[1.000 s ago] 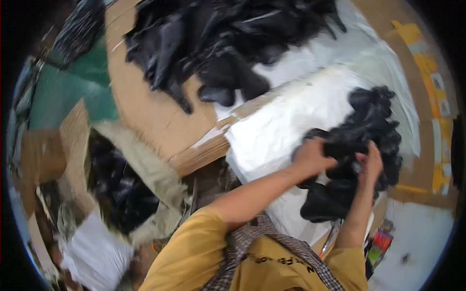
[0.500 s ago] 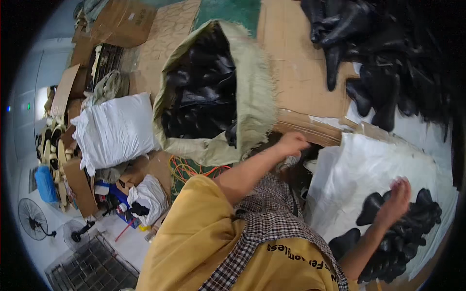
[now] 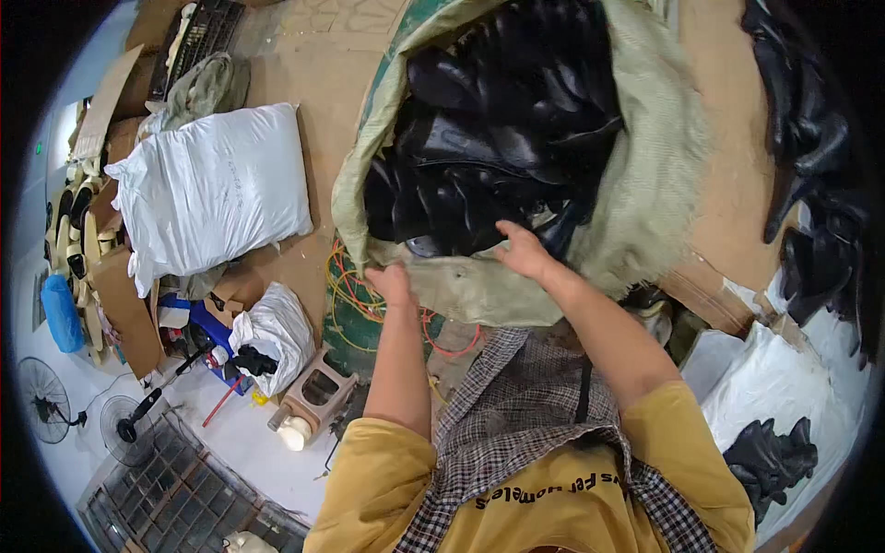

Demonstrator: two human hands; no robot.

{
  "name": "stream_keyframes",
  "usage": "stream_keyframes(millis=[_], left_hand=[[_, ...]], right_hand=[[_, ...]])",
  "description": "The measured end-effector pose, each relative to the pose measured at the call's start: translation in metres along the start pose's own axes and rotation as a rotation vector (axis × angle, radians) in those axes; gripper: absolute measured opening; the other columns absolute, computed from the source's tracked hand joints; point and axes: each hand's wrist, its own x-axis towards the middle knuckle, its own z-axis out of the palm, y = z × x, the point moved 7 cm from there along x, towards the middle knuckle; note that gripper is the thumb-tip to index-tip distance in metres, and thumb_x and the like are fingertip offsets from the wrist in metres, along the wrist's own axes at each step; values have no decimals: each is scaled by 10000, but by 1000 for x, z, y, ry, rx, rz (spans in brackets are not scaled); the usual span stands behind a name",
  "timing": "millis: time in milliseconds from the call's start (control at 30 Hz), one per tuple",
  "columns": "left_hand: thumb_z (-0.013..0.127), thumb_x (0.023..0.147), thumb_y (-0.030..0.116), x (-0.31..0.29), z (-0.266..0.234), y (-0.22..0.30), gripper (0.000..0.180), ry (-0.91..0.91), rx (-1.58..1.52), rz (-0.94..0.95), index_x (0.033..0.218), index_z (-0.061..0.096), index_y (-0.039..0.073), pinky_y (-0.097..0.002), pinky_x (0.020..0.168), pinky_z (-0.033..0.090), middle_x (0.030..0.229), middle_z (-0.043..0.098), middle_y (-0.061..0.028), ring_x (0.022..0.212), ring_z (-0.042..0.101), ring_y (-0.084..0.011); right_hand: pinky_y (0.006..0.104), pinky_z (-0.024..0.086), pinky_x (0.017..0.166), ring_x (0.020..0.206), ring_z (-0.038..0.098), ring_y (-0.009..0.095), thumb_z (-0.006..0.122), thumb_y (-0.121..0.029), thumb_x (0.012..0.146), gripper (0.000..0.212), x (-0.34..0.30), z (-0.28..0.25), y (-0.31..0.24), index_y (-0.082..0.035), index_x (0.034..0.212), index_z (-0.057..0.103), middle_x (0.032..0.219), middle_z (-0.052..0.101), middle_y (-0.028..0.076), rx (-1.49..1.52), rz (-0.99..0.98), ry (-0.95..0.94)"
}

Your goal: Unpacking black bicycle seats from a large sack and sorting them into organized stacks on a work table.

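Pale green sack w/ shiny black items inside — L hand at near rim, grip unclear; R hand over same rim, fingers apart.

A stuffed sack, cardboard, fans: workshop.

A big, pale green sack is wide open at the top middle of the frame. Its cloth looks rough, folded out and fuzzy along the right edge. Lots of shiny, bendy-shaped black pieces lie piled inside.
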Motion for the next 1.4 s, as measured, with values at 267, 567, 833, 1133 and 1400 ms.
stream_keyframes(millis=[267,567,833,1133,1400], left_hand=[[542,821,147,10,19,37,140,-315,115,-44,843,532,10,-253,513,432,725,554,-64,587,549,-153],[582,697,-71,24,27,16,304,-311,134,198,986,546,16,-254,746,427,901,585,-17,802,526,-128],[615,653,-81,35,59,4,456,-528,-145,-238,1089,546,29,-319,869,422,1043,598,-62,983,555,-222],[659,656,-32,37,49,20,365,-448,107,103,998,539,10,-279,632,477,929,594,-76,750,594,-182],[599,668,-93,47,72,32,384,-359,74,-27,1037,544,-4,-298,794,451,988,588,-75,881,565,-181]], right_hand=[[373,254,1073,1302,246,332,602,-73,727,797,69,11,48,-50,1400,176,1421,244,166,-289,381,-46],[389,351,990,1168,406,373,671,-133,625,937,81,28,24,-97,1403,151,1244,430,234,-420,362,-125],[372,372,960,1134,463,362,768,-341,544,1121,79,39,6,-28,1391,105,1200,469,290,-335,54,-34],[431,342,985,1192,372,407,800,-495,499,1179,81,23,-51,-127,1403,138,1266,368,248,-194,-18,43],[436,314,1004,1215,353,385,778,-502,544,1103,114,36,-26,-147,1401,180,1285,349,214,99,78,-11]])
